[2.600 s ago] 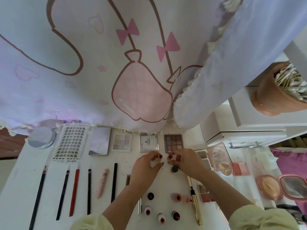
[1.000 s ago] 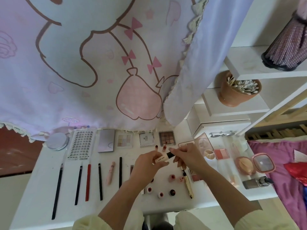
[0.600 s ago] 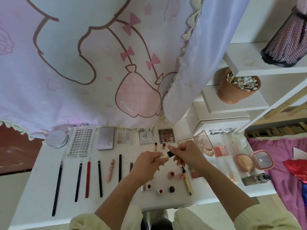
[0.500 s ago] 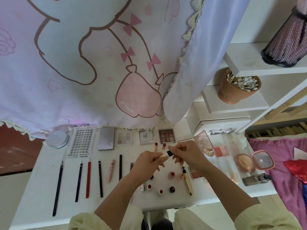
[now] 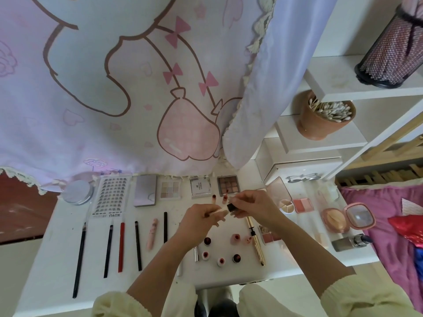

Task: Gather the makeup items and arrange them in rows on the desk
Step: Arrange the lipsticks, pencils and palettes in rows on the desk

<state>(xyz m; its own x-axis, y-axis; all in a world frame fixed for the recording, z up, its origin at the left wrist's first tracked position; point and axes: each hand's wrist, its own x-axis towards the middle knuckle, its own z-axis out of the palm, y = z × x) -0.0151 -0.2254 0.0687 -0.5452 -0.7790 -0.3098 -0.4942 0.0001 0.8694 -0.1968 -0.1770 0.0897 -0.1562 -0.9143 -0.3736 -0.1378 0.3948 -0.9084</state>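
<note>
Over the middle of the white desk (image 5: 52, 277), my left hand (image 5: 201, 219) grips the gold body of a lipstick (image 5: 214, 211). My right hand (image 5: 254, 205) pinches its black cap (image 5: 231, 207) at the other end. Palettes (image 5: 227, 185) lie in a row along the back edge. Pencils and brushes (image 5: 121, 243) lie side by side at the left. Several small round lipstick tubes (image 5: 220, 261) stand near the front, with two more (image 5: 225, 197) just beyond my hands. A gold mascara (image 5: 256, 242) lies at their right.
Open compacts (image 5: 348, 217), blush pans (image 5: 303, 205) and a foundation bottle (image 5: 350, 242) are scattered at the desk's right end. A round tin (image 5: 77, 192) sits back left. A printed curtain (image 5: 114, 88) hangs behind; shelves with a cotton-swab cup (image 5: 325, 116) stand at the right.
Both hands lifted a lipstick from the desk and hold it between them. The view pulled back and up; in the last half second the hands barely moved.
</note>
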